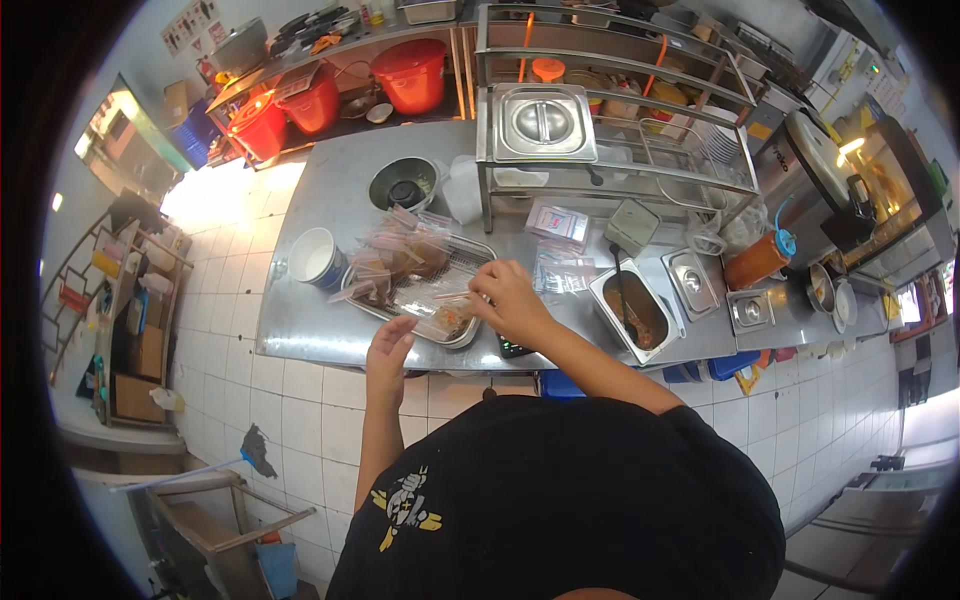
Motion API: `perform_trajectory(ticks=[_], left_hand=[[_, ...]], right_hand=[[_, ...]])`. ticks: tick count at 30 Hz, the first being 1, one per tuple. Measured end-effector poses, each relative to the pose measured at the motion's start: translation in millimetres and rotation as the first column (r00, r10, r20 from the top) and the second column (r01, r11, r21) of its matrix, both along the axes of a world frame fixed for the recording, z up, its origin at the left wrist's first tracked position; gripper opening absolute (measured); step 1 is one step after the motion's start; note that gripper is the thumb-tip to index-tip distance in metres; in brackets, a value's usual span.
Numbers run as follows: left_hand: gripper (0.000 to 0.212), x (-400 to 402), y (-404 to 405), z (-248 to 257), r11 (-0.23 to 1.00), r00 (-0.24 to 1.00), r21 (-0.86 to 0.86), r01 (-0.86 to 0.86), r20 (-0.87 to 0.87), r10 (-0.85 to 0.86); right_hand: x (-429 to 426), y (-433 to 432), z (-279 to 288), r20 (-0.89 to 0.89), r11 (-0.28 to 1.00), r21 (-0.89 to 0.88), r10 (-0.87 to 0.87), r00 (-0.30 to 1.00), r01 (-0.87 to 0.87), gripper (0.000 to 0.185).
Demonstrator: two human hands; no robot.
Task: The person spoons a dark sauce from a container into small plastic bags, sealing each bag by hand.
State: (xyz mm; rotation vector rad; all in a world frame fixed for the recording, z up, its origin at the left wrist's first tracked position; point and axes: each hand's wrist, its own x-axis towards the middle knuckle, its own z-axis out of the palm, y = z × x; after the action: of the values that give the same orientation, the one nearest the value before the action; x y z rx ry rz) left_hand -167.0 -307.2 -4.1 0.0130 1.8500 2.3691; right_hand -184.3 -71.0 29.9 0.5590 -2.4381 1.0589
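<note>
A metal tray with a mesh bottom [487, 249] stands before me on the steel table. Filled clear zip bags [409, 259] with brown contents crowd its far left side. Nearest me in the tray is a zip bag [450, 321] with orange-brown food inside. My right hand [510, 298] has its fingertips pinched at that bag's top strip. Beside the tray's near edge, my left hand [390, 351] is raised with nothing in it, thumb and fingers apart. A digital scale [513, 346] is partly hidden under my right forearm.
Right of my arm sits a deep steel pan [646, 306] of brown sauce with a black ladle [624, 289]. Flat zip bags [562, 268] lie behind it to the left. A paper tub [319, 259] stands left of the tray. A steel rack [487, 180] borders the table's back.
</note>
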Motion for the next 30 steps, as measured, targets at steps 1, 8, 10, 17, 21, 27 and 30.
perform_trajectory(ticks=[1,8,10,17,21,27,30], left_hand=[[0.035,2.8,-1.8,-0.8,1.000,1.000,0.003,-0.003,-0.005,0.003],[0.045,30.3,-19.0,-9.4,0.999,1.000,-0.029,-0.016,0.010,0.016],[0.046,38.4,-21.7,-7.5,0.999,0.999,-0.009,-0.040,0.015,0.041],[0.043,42.4,-25.8,-12.3,0.985,0.973,-0.056,-0.166,0.154,0.173],[0.043,38.2,-17.0,-6.7,0.990,0.983,-0.073,-0.119,0.134,0.128],[0.041,29.4,-3.3,-12.0,0.995,0.997,-0.102,0.014,0.075,-0.007],[0.039,28.6,12.3,-4.6,0.992,0.995,-0.092,0.087,0.046,-0.083]], right_hand=[[-2.0,-1.5,-3.0,-0.004,0.999,0.036,0.014,1.000,-0.014,0.016],[-2.4,9.1,-46.7,0.127,0.997,0.079,-0.034,0.991,0.024,0.027],[-9.3,26.1,-75.9,0.129,0.961,0.086,-0.271,0.954,0.262,0.032],[-8.7,80.9,-134.5,0.220,0.767,0.425,-0.603,0.767,0.481,0.041],[-0.9,87.0,-113.4,0.343,0.794,0.466,-0.568,0.748,0.390,0.037],[1.2,91.5,-140.0,0.326,0.833,0.402,-0.517,0.791,0.380,0.019],[9.0,87.9,-124.3,0.371,0.863,0.259,-0.504,0.780,0.434,0.013]])
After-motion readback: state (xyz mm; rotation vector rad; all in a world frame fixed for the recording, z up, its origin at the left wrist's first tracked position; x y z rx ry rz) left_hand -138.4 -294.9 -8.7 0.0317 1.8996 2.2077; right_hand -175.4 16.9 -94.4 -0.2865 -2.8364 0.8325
